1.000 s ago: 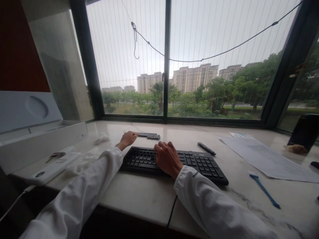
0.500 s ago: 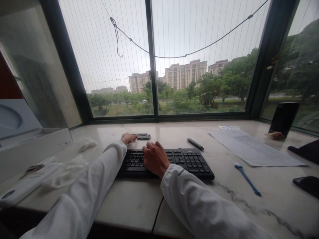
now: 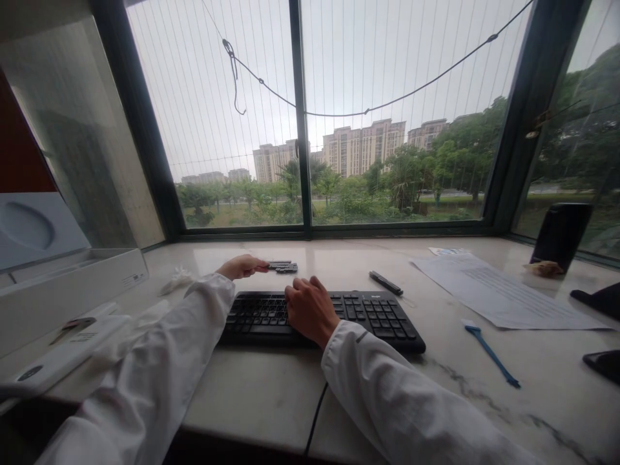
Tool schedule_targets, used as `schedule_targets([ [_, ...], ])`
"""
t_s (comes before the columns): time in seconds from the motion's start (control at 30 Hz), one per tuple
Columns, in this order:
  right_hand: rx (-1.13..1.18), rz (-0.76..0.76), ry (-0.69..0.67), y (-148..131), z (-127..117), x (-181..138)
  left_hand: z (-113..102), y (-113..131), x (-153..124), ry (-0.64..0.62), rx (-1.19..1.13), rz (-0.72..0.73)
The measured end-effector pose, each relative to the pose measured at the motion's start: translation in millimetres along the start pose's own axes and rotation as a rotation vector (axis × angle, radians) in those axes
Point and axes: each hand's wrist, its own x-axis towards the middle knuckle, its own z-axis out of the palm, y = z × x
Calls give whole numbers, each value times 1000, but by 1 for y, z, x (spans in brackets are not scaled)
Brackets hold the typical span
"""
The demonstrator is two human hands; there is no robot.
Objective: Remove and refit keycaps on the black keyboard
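A black keyboard point(image 3: 387, 316) lies on the marble sill, and many of its left-hand keys look stripped of their caps. Behind it is a small group of dark keycaps point(image 3: 285, 266) set close together. My left hand point(image 3: 242, 266) reaches to the left end of these keycaps, fingers pressed together; anything between the fingertips is too small to make out. Over the middle of the keyboard rests my right hand point(image 3: 310, 309), its fingers curled closed above the keys. What the right fingers hold, if anything, is hidden.
Behind the keyboard's right end lies a black stick-like piece point(image 3: 386, 283). Rightward are printed paper point(image 3: 504, 290), a blue brush-like tool point(image 3: 491, 355) and an upright phone point(image 3: 562, 236). An open white box point(image 3: 72, 290) and crumpled tissue point(image 3: 177, 281) lie left. A cable point(image 3: 317, 416) runs off the front edge.
The view has shifted slightly, so most things sit a little further right. My left hand has drawn slightly left relative to the keycaps. My right hand stays over the keyboard.
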Motion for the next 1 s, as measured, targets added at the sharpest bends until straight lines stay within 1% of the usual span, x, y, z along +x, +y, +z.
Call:
schedule_targets([
  [0.03, -4, 2, -8, 0, 0, 0, -3, 1, -9, -131, 26, 46],
  [0.07, -5, 0, -17, 0, -1, 0, -4, 2, -18, -247, 35, 125],
  [0.17, -6, -4, -40, -1, -3, 0, 0, 0, -41, -331, 17, 176],
  [0.2, -7, 1, -44, -1, -3, 0, 4, -2, -47, -400, 22, 197],
  [0.23, -8, 10, -49, 0, -4, 0, 7, -3, -52, -456, 21, 218],
  [0.37, 3, 49, -49, 2, -4, 1, 19, -5, -64, -576, 2, 312],
  [0.47, 12, 63, -49, 1, -4, 1, 24, -7, -66, -604, -20, 365],
  [0.67, 32, 100, 0, 0, -3, 1, 32, -12, -63, -606, -127, 353],
  [0.8, 20, 125, 27, 5, -1, 2, 32, -11, -65, -650, -165, 386],
  [1.0, 18, 111, 62, 7, 0, 2, 32, -8, -70, -655, -155, 395],
])
